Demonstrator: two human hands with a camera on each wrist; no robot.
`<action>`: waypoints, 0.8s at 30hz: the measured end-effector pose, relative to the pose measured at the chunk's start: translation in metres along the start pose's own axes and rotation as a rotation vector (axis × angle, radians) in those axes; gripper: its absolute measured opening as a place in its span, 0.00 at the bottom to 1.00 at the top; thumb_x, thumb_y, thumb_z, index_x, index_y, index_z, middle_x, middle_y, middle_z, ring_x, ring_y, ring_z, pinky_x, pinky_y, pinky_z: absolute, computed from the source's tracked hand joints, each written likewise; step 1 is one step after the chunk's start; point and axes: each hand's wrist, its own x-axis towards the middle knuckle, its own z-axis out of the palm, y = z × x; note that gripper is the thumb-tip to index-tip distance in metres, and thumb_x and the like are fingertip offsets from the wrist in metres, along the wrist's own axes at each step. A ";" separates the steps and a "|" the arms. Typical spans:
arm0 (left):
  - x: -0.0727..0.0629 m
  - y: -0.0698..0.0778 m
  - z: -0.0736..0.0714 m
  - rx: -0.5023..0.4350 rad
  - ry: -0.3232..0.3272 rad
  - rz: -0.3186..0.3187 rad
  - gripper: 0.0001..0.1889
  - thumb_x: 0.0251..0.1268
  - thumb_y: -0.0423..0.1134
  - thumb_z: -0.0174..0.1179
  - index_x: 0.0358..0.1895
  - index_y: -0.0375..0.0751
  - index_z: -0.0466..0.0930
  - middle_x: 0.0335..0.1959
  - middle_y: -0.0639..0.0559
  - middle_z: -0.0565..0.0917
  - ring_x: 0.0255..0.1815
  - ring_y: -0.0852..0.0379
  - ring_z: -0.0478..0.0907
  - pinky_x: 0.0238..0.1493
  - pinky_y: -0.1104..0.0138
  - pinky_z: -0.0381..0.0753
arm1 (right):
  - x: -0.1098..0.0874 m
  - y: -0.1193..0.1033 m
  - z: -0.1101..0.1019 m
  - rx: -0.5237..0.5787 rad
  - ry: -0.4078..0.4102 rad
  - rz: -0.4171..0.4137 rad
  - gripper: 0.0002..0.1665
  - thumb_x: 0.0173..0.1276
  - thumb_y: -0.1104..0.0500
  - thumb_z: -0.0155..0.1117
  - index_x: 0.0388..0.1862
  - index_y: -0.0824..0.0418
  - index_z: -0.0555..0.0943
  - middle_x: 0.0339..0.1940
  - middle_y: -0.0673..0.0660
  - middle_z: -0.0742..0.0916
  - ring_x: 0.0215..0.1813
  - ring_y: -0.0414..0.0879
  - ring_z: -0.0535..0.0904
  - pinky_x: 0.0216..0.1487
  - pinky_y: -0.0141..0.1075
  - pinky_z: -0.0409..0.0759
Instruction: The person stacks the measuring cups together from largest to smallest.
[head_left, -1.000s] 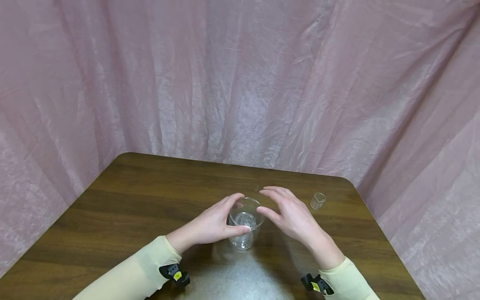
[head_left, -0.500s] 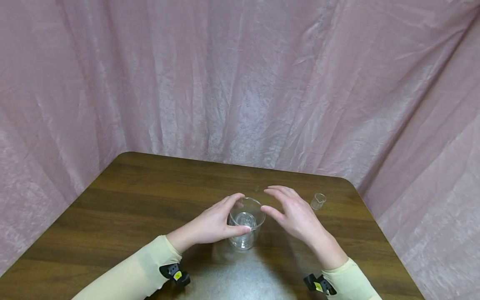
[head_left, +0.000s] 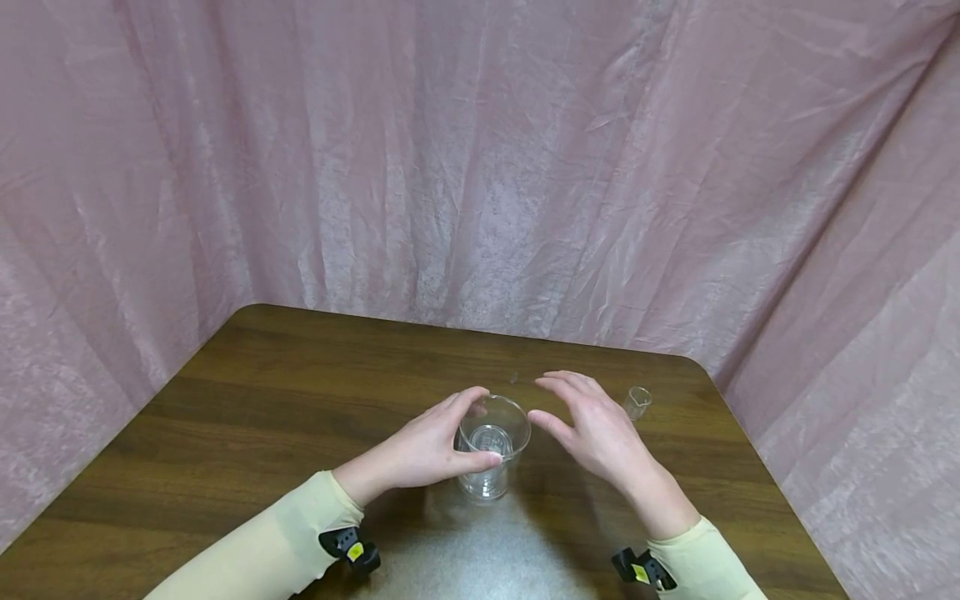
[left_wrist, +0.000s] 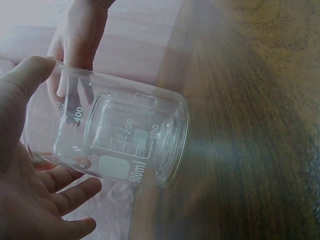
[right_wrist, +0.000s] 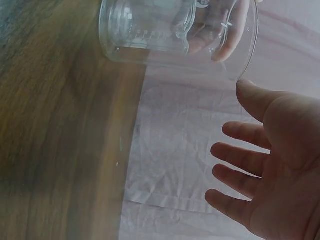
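A clear glass beaker (head_left: pixel 483 485) stands upright on the table, marked 500ml in the left wrist view. Inside it sits a smaller glass beaker (left_wrist: pixel 97 122), visible through the wall. My left hand (head_left: pixel 420 450) holds the large beaker's rim from the left, thumb on the near side and index finger on the far side; its other fingers spread beside the glass. On the opposite side, my right hand (head_left: pixel 592 429) is spread with nothing in it. Its thumb tip lies right at the rim in the right wrist view, with the other fingers apart from the glass.
A tiny glass beaker (head_left: pixel 637 403) stands behind and right of my right hand. Near the far edge lies a small transparent piece (head_left: pixel 513 377), too faint to identify. The brown wooden table (head_left: pixel 300 375) is backed by a pink curtain (head_left: pixel 480 167).
My right hand has moved a little to the right, away from the large beaker's rim. My left hand and the beakers have stayed in place.
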 end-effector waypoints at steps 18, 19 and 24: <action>0.000 0.000 0.000 0.008 0.000 0.001 0.49 0.68 0.65 0.74 0.82 0.42 0.65 0.68 0.47 0.84 0.72 0.44 0.79 0.68 0.42 0.79 | -0.004 0.011 0.001 -0.019 0.003 0.013 0.32 0.76 0.44 0.76 0.71 0.60 0.84 0.73 0.60 0.85 0.82 0.62 0.71 0.78 0.60 0.71; 0.000 0.000 0.000 0.009 0.000 0.001 0.49 0.68 0.65 0.74 0.82 0.42 0.65 0.68 0.47 0.84 0.72 0.45 0.79 0.68 0.42 0.79 | -0.004 0.012 0.001 -0.021 0.004 0.012 0.32 0.76 0.44 0.76 0.71 0.60 0.84 0.73 0.60 0.85 0.82 0.62 0.71 0.78 0.60 0.70; 0.000 0.000 0.000 0.012 0.002 0.002 0.48 0.68 0.65 0.74 0.82 0.43 0.65 0.68 0.47 0.84 0.72 0.45 0.79 0.68 0.43 0.79 | -0.004 0.015 0.001 -0.024 -0.001 0.015 0.33 0.77 0.44 0.76 0.71 0.61 0.84 0.74 0.61 0.84 0.82 0.62 0.71 0.78 0.60 0.69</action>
